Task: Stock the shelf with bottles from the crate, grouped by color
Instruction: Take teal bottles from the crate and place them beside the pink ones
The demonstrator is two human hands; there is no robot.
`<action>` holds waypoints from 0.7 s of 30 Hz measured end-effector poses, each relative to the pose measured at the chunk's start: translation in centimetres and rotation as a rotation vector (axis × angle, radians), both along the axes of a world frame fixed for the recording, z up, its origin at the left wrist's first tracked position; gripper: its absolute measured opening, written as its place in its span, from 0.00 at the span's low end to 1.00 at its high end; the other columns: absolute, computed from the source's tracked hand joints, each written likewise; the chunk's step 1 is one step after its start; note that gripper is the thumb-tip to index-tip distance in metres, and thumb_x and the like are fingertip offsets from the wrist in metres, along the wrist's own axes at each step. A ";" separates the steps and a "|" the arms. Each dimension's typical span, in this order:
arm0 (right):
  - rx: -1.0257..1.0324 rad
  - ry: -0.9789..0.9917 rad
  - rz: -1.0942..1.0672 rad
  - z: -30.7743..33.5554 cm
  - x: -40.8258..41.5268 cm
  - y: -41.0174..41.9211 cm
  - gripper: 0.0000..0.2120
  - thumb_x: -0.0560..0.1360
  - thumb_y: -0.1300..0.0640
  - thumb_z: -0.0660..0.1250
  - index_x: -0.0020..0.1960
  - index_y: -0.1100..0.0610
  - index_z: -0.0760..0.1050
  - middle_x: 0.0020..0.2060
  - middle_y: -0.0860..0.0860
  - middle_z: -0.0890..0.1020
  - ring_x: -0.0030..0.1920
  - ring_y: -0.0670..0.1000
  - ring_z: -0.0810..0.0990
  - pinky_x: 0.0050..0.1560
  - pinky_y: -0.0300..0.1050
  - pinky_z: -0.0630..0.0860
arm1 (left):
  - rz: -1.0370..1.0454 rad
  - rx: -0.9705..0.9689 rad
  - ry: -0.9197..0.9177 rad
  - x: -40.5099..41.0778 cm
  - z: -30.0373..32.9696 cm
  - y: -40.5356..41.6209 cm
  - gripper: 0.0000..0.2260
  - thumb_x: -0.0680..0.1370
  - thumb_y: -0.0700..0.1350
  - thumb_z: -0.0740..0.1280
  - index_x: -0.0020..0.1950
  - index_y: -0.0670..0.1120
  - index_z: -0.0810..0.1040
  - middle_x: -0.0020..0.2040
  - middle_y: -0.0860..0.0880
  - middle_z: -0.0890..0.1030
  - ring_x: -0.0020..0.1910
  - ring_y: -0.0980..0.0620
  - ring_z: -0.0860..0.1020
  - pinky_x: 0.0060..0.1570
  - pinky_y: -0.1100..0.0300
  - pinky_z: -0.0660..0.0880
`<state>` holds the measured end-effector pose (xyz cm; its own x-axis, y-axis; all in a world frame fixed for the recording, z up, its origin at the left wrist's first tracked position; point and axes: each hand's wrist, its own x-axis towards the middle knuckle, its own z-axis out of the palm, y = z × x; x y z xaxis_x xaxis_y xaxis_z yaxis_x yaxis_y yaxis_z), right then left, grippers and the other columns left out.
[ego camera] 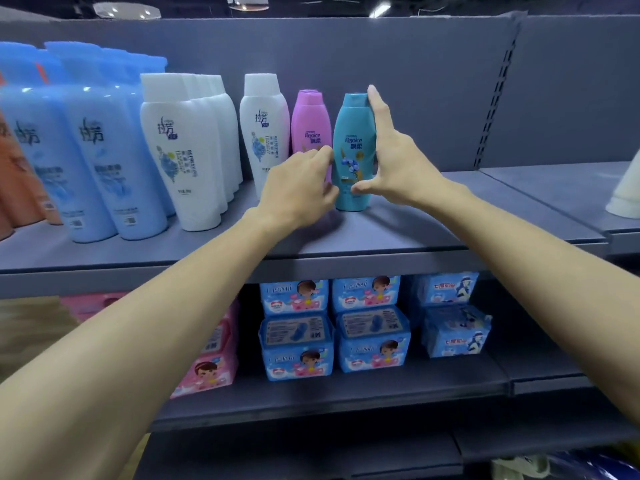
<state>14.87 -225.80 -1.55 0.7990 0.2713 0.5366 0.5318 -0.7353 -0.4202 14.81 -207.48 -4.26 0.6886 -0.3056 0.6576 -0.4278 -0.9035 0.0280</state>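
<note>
A teal bottle stands upright on the grey shelf, right of a purple bottle. My right hand touches the teal bottle's right side with straight fingers, index finger up by the cap and thumb at the lower front. My left hand reaches in from the left with curled fingers, its fingertips on the teal bottle's left edge and in front of the purple bottle. Left of these stand a single white bottle, a row of white bottles and light blue bottles.
Orange bottles show at the far left edge. A white object sits on the neighbouring shelf section at right. Blue packs and pink packs fill the shelf below. The upper shelf right of the teal bottle is bare.
</note>
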 end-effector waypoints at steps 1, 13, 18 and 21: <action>0.001 0.004 -0.007 -0.1 0.6 -0.3 0.63 0.65 0.59 0.80 0.79 0.46 0.35 0.58 0.52 0.78 0.49 0.53 0.78 0.53 0.50 0.77 | 0.009 0.002 0.000 0.5 0.0 -0.4 0.12 0.74 0.49 0.63 0.55 0.46 0.71 0.48 0.50 0.78 0.48 0.45 0.75 0.43 0.48 0.76; 0.049 0.092 0.014 -1.3 8.5 -1.8 0.44 0.68 0.57 0.78 0.74 0.52 0.56 0.53 0.50 0.80 0.49 0.53 0.80 0.54 0.49 0.78 | 0.106 0.038 -0.207 4.1 -1.9 -2.4 0.08 0.72 0.47 0.60 0.48 0.46 0.72 0.39 0.50 0.78 0.40 0.44 0.75 0.30 0.54 0.70; 0.037 0.110 -0.031 -1.4 11.8 -0.6 0.35 0.65 0.53 0.79 0.64 0.53 0.61 0.51 0.53 0.80 0.48 0.56 0.81 0.51 0.56 0.80 | 0.108 0.046 -0.271 4.2 -2.0 -2.3 0.07 0.71 0.45 0.61 0.48 0.46 0.71 0.37 0.50 0.76 0.39 0.44 0.73 0.28 0.56 0.64; 0.031 0.111 -0.064 -1.5 13.1 0.1 0.33 0.65 0.51 0.78 0.60 0.54 0.62 0.51 0.54 0.80 0.47 0.57 0.81 0.50 0.57 0.79 | 0.108 0.026 -0.261 4.2 -2.1 -2.2 0.08 0.70 0.45 0.61 0.48 0.46 0.71 0.37 0.50 0.76 0.39 0.44 0.73 0.28 0.56 0.65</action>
<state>28.00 -225.71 -3.05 0.8691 0.2025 0.4513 0.4334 -0.7517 -0.4971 19.02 -209.67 -6.33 0.5264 -0.2591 0.8098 -0.3187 -0.9431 -0.0945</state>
